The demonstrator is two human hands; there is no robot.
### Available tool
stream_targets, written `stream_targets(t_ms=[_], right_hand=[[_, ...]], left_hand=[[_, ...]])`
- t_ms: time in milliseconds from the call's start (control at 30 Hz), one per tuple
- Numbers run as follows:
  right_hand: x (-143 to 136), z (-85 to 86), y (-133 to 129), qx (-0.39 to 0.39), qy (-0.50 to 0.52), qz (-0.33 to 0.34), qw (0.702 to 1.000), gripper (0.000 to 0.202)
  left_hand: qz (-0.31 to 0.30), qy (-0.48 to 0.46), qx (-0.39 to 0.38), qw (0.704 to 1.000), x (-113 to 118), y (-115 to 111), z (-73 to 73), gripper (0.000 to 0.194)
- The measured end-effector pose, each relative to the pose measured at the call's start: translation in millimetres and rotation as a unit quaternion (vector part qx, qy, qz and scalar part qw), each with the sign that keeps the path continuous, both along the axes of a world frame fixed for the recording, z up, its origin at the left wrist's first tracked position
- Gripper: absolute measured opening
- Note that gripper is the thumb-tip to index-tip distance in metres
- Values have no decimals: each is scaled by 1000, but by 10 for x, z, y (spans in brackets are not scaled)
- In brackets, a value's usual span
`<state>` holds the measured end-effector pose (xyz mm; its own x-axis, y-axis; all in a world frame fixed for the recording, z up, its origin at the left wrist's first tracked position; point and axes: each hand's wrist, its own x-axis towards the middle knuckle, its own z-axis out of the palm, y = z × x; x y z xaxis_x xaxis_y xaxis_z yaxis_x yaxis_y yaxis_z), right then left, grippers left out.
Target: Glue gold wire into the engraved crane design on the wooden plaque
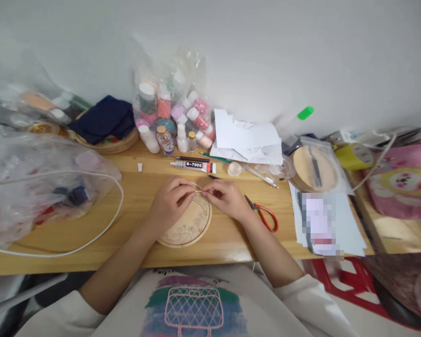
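Between the fingertips of both hands runs a thin gold-yellow wire-like piece point(197, 191). My left hand point(171, 202) pinches its left end, and my right hand point(227, 196) pinches the right end. Both hands are closed above the upper part of a round wooden disc point(187, 227), which carries a dark line drawing of waves or flowers. My left hand covers the disc's upper left part. Scissors with red-orange handles point(270, 218) lie just right of my right hand. Behind the hands is a B-7000 glue tube point(196, 165).
A plastic bag of bead jars point(175, 105) stands against the wall, small bottles point(165, 140) before it. Papers point(247, 140) lie behind the pens. A crumpled plastic bag point(38, 187) and white cable point(121, 201) are at left; a phone point(319, 222) and pink bag point(403, 182) at right.
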<state>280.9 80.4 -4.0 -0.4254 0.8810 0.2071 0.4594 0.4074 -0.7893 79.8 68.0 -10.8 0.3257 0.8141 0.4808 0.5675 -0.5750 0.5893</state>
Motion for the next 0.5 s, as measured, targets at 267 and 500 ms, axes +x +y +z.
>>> stream_targets(t_ms=[267,500], right_hand=[[-5,-4,8,-16,24,-9,1000,15],[-9,-10,18,-6,27,-14,1000,17]], left_hand=[[1,-16,20,1000,21,3,15,12],[-1,-18,14,1000,28,-6,22,15]])
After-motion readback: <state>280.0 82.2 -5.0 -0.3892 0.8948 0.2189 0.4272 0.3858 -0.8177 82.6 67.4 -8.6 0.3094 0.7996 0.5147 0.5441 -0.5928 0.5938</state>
